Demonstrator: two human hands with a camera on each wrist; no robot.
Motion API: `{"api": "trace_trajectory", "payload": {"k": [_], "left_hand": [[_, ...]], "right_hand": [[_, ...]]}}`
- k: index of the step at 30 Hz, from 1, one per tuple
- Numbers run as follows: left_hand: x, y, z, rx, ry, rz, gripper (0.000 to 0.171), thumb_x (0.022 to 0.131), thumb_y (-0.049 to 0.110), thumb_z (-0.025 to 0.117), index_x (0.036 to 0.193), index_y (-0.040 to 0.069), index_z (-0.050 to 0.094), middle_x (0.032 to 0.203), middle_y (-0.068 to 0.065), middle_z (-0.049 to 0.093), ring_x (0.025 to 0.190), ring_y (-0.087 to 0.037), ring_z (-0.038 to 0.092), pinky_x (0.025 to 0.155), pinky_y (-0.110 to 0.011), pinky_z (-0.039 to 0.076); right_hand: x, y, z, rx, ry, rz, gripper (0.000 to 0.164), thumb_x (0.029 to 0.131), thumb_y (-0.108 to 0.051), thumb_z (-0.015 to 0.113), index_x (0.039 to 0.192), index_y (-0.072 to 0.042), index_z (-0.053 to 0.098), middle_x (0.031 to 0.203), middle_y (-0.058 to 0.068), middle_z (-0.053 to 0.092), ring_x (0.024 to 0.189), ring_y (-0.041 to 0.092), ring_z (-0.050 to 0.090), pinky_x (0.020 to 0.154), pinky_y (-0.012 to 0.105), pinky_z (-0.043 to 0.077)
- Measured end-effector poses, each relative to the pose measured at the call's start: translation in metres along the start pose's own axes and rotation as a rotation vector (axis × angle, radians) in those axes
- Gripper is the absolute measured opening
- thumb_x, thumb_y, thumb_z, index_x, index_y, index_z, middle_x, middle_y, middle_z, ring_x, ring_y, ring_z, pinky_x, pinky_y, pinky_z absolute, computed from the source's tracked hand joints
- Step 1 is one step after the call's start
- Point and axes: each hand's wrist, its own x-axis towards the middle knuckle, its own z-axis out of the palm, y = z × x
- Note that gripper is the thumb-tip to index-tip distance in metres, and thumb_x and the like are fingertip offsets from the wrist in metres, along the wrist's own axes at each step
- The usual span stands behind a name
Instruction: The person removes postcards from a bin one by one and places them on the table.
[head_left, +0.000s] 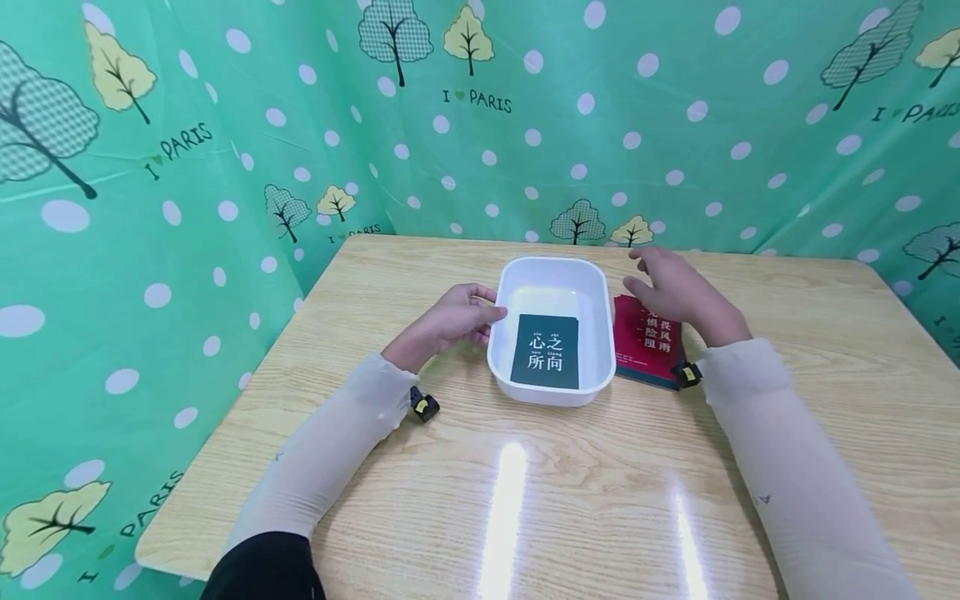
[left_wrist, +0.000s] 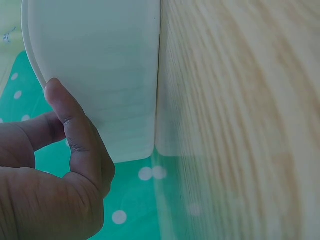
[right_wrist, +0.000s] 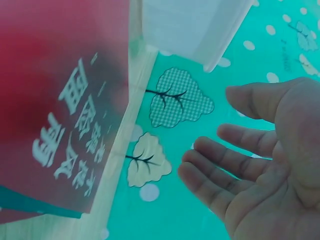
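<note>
A white plastic tub (head_left: 551, 398) with rounded corners stands on the table. Inside it lies a dark green booklet (head_left: 545, 352) with white Chinese characters on its cover. My left hand (head_left: 459, 321) holds the tub by its left side, thumb at the rim and the other fingers against the outer wall. To the right of the tub is a small stack of booklets, a red booklet (head_left: 643, 343) on top and a green edge showing below. Over the stack's far end, my right hand (head_left: 671, 287) hovers with relaxed, spread fingers (right_wrist: 220, 160) and nothing in them.
The light wooden table (head_left: 600, 500) ends in a far edge just behind the tub. A green curtain (head_left: 525, 150) printed with dots and trees hangs behind the table and along its left side. Small black devices (head_left: 425, 406) are worn at both wrists.
</note>
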Motion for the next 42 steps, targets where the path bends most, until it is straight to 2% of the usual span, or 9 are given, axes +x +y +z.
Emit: {"api": "trace_trajectory", "payload": {"k": [5, 9, 11, 15, 18, 23, 32, 36, 42], "left_hand": [[0.001, 0.000, 0.000, 0.002, -0.008, 0.000, 0.035, 0.094, 0.012, 0.065, 0.123, 0.003, 0.046, 0.094, -0.015, 0.062, 0.060, -0.017, 0.056, 0.055, -0.028, 0.053], [0.001, 0.000, 0.000, 0.004, -0.006, 0.005, 0.035, 0.095, 0.012, 0.065, 0.123, 0.003, 0.046, 0.089, -0.013, 0.061, 0.059, -0.017, 0.056, 0.053, -0.027, 0.052], [0.000, 0.000, 0.000, 0.003, -0.005, 0.005, 0.035, 0.095, 0.011, 0.065, 0.123, 0.003, 0.046, 0.088, -0.013, 0.061, 0.058, -0.017, 0.056, 0.052, -0.027, 0.052], [-0.001, 0.001, 0.000, 0.002, -0.003, 0.004, 0.036, 0.095, 0.011, 0.064, 0.124, 0.002, 0.045, 0.093, -0.016, 0.060, 0.058, -0.017, 0.056, 0.052, -0.027, 0.051], [-0.002, 0.001, 0.000, 0.005, -0.004, 0.005, 0.037, 0.095, 0.011, 0.064, 0.125, 0.002, 0.045, 0.098, -0.021, 0.059, 0.058, -0.016, 0.056, 0.052, -0.027, 0.051], [-0.001, 0.001, 0.000, 0.011, -0.006, 0.007, 0.037, 0.095, 0.011, 0.064, 0.124, 0.001, 0.045, 0.095, -0.019, 0.060, 0.058, -0.016, 0.056, 0.052, -0.027, 0.051], [0.000, 0.000, -0.001, 0.011, -0.010, 0.013, 0.035, 0.095, 0.011, 0.064, 0.123, 0.002, 0.045, 0.089, -0.013, 0.061, 0.058, -0.016, 0.056, 0.053, -0.027, 0.052], [-0.001, 0.001, -0.001, 0.017, -0.008, 0.018, 0.035, 0.095, 0.012, 0.064, 0.123, 0.002, 0.046, 0.087, -0.012, 0.061, 0.059, -0.016, 0.056, 0.053, -0.027, 0.053], [-0.002, 0.002, 0.000, 0.017, -0.002, 0.010, 0.035, 0.095, 0.011, 0.064, 0.123, 0.002, 0.046, 0.087, -0.013, 0.060, 0.058, -0.016, 0.056, 0.053, -0.027, 0.052]], "right_hand": [[0.000, -0.011, 0.002, -0.008, 0.035, -0.038, 0.057, 0.100, -0.028, 0.055, 0.143, 0.005, 0.036, 0.138, 0.028, 0.043, 0.123, 0.044, 0.043, 0.094, 0.061, 0.042], [0.000, -0.023, 0.008, -0.044, 0.038, -0.077, 0.069, 0.098, -0.040, 0.058, 0.146, 0.003, 0.033, 0.144, 0.027, 0.036, 0.131, 0.045, 0.033, 0.100, 0.063, 0.035], [0.001, -0.030, 0.012, -0.041, 0.028, -0.100, 0.075, 0.095, -0.044, 0.060, 0.147, 0.002, 0.032, 0.144, 0.027, 0.035, 0.132, 0.044, 0.030, 0.102, 0.063, 0.033], [0.001, -0.044, 0.023, -0.015, -0.006, -0.139, 0.083, 0.090, -0.051, 0.064, 0.147, 0.000, 0.032, 0.142, 0.023, 0.039, 0.127, 0.040, 0.037, 0.101, 0.058, 0.038], [0.001, -0.053, 0.030, -0.005, -0.048, -0.137, 0.088, 0.087, -0.055, 0.066, 0.149, -0.003, 0.031, 0.143, 0.021, 0.039, 0.126, 0.037, 0.040, 0.101, 0.056, 0.040], [-0.001, -0.065, 0.039, 0.009, -0.099, -0.118, 0.088, 0.086, -0.048, 0.072, 0.151, -0.006, 0.029, 0.145, 0.017, 0.039, 0.127, 0.036, 0.041, 0.098, 0.056, 0.042], [-0.001, -0.073, 0.047, -0.027, -0.177, -0.103, 0.090, 0.084, -0.049, 0.073, 0.152, -0.009, 0.029, 0.147, 0.017, 0.039, 0.131, 0.037, 0.039, 0.099, 0.056, 0.041], [-0.001, -0.073, 0.051, -0.044, -0.209, -0.103, 0.093, 0.081, -0.052, 0.074, 0.152, -0.009, 0.031, 0.145, 0.018, 0.040, 0.129, 0.037, 0.041, 0.095, 0.054, 0.045], [0.000, -0.071, 0.060, -0.143, -0.207, -0.137, 0.098, 0.076, -0.062, 0.073, 0.150, -0.009, 0.036, 0.141, 0.017, 0.047, 0.125, 0.035, 0.046, 0.096, 0.052, 0.045]]}}
